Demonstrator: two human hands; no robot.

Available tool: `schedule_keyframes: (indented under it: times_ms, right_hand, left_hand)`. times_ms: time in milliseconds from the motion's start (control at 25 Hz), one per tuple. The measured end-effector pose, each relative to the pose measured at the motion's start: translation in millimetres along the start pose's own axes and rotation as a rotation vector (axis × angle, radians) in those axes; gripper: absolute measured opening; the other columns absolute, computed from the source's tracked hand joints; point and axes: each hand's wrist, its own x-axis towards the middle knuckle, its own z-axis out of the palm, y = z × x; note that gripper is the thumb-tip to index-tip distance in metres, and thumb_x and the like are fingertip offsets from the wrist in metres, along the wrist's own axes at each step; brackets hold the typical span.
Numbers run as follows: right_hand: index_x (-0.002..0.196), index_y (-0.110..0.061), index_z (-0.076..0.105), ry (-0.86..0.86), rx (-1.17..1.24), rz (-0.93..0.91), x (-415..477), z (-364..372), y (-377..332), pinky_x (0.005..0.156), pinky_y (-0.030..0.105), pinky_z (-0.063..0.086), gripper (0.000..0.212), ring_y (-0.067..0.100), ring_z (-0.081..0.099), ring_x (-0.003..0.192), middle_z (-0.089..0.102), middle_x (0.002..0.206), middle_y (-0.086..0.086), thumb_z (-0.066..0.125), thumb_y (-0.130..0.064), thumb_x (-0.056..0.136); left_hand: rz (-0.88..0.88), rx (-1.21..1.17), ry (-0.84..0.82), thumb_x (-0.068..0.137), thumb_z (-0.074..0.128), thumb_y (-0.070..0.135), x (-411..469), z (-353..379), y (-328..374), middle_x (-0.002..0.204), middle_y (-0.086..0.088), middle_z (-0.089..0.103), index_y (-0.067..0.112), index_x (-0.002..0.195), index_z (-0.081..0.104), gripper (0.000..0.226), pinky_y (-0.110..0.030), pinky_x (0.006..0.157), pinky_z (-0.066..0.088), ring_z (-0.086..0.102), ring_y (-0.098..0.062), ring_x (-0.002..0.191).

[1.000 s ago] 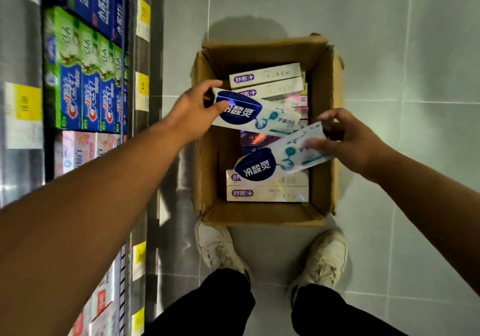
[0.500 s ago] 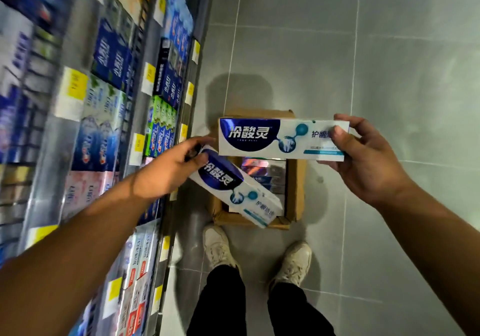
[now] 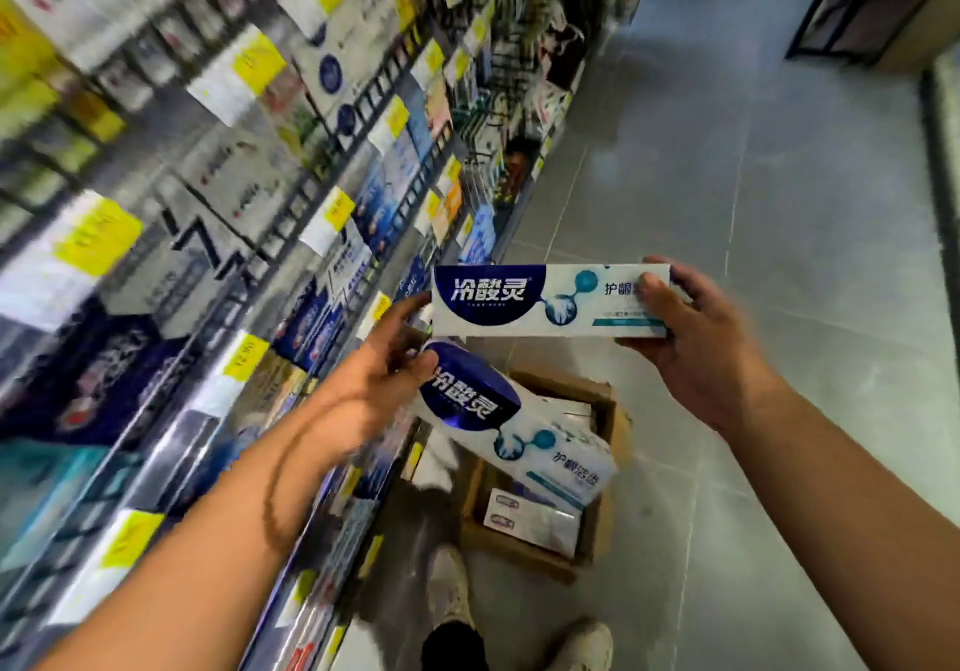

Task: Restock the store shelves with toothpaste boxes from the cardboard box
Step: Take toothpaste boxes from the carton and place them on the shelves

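Left of the left hand: store shelves, stocked with blurred packs, yellow price tags along the shelf edges. Left hand: raised beside the shelf fronts, fingers curled around the dark blue end of the lower toothpaste box, thumb on its printed face, one finger stretched up to the left end of the upper toothpaste box. Lower toothpaste box: tilted, running from the left hand down and to the right, free end above the cardboard box. Upper toothpaste box: level, printed face toward the camera, just above the lower one, spanning the gap between the two hands. Right hand: pinching the right end of the upper toothpaste box, thumb across the front face, remaining fingers curled behind and beneath. Below both hands, on the tiled floor: cardboard box, open, with more toothpaste boxes lying flat inside. Further below the left hand, next to the cardboard box: two white shoes and dark trouser legs. Far above the right hand: a dark frame, too blurred to identify.
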Motion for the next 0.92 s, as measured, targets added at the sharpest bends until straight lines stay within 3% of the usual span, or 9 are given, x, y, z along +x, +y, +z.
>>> schedule_keyframes:
  times_ms: [80, 200, 280, 400, 480, 560, 640, 800, 920]
  right_hand:
    - [0.122, -0.015, 0.054, -0.051, -0.055, -0.051, -8, 29, -26, 0.074, 0.034, 0.059, 0.031, 0.022, 0.071, 0.091, 0.072, 0.093, 0.006, 0.057, -0.018, 0.091]
    - [0.125, -0.013, 0.052, -0.120, -0.075, -0.135, -24, 78, -65, 0.071, 0.031, 0.060, 0.033, 0.018, 0.070, 0.087, 0.071, 0.099, 0.006, 0.057, -0.015, 0.092]
    - [0.125, -0.010, 0.053, -0.150, -0.054, -0.182, -37, 110, -86, 0.073, 0.031, 0.059, 0.034, 0.017, 0.069, 0.084, 0.069, 0.105, 0.009, 0.057, -0.010, 0.091]
    - [0.114, -0.012, 0.059, -0.195, -0.034, -0.233, -54, 151, -108, 0.078, 0.032, 0.058, 0.024, 0.015, 0.070, 0.082, 0.069, 0.105, 0.009, 0.057, -0.006, 0.090]
    - [0.115, -0.009, 0.060, -0.227, -0.036, -0.272, -67, 176, -120, 0.076, 0.031, 0.059, 0.025, 0.015, 0.070, 0.081, 0.070, 0.105, 0.010, 0.056, -0.006, 0.090]
    - [0.115, -0.010, 0.061, -0.258, -0.057, -0.321, -80, 198, -132, 0.072, 0.030, 0.059, 0.025, 0.015, 0.070, 0.081, 0.071, 0.101, 0.008, 0.057, -0.006, 0.091]
    - [0.114, -0.011, 0.062, -0.300, -0.078, -0.366, -91, 215, -144, 0.073, 0.031, 0.059, 0.024, 0.016, 0.070, 0.082, 0.073, 0.099, 0.006, 0.057, -0.007, 0.091]
    - [0.121, -0.009, 0.059, -0.400, -0.113, -0.395, -105, 243, -169, 0.081, 0.038, 0.058, 0.031, 0.020, 0.070, 0.089, 0.072, 0.106, 0.010, 0.059, -0.010, 0.090]
    - [0.127, -0.007, 0.055, -0.494, -0.112, -0.388, -110, 264, -190, 0.069, 0.030, 0.059, 0.037, 0.019, 0.070, 0.088, 0.069, 0.113, 0.015, 0.059, -0.010, 0.090]
  left_hand:
    - [0.038, 0.002, 0.030, 0.089, 0.053, 0.018, -19, -16, 28, 0.122, 0.002, 0.062, 0.040, 0.131, 0.039, 0.049, -0.019, 0.082, 0.050, 0.060, -0.009, 0.109]
    - [0.103, -0.004, 0.077, 0.097, 0.050, 0.014, -46, -45, 74, 0.122, 0.001, 0.062, 0.042, 0.131, 0.041, 0.044, -0.025, 0.089, 0.046, 0.055, -0.008, 0.111]
    - [0.148, 0.011, 0.101, 0.090, 0.061, 0.036, -64, -63, 103, 0.116, -0.015, 0.060, 0.043, 0.132, 0.041, 0.047, -0.033, 0.091, 0.043, 0.055, -0.012, 0.106]
    - [0.211, 0.004, 0.143, 0.070, 0.069, 0.064, -91, -87, 137, 0.120, -0.008, 0.064, 0.048, 0.131, 0.041, 0.069, -0.030, 0.097, 0.046, 0.059, -0.011, 0.112]
    - [0.260, 0.017, 0.171, 0.074, 0.069, 0.059, -109, -102, 157, 0.117, -0.009, 0.065, 0.046, 0.132, 0.040, 0.067, -0.028, 0.097, 0.048, 0.060, -0.012, 0.111]
    - [0.309, 0.008, 0.217, 0.086, 0.063, 0.038, -127, -113, 176, 0.116, -0.010, 0.065, 0.042, 0.133, 0.039, 0.053, -0.024, 0.093, 0.050, 0.062, -0.013, 0.110]
    - [0.328, -0.009, 0.260, 0.087, 0.055, 0.025, -143, -123, 194, 0.114, -0.007, 0.066, 0.042, 0.130, 0.039, 0.050, -0.018, 0.084, 0.051, 0.064, -0.008, 0.105]
    - [0.369, 0.089, 0.350, 0.087, 0.051, 0.026, -175, -131, 227, 0.125, -0.013, 0.062, 0.039, 0.134, 0.037, 0.051, -0.016, 0.085, 0.049, 0.062, -0.009, 0.108]
    - [0.404, 0.091, 0.449, 0.090, 0.054, 0.027, -195, -134, 246, 0.120, -0.026, 0.057, 0.039, 0.135, 0.040, 0.049, -0.020, 0.080, 0.050, 0.061, -0.017, 0.103]
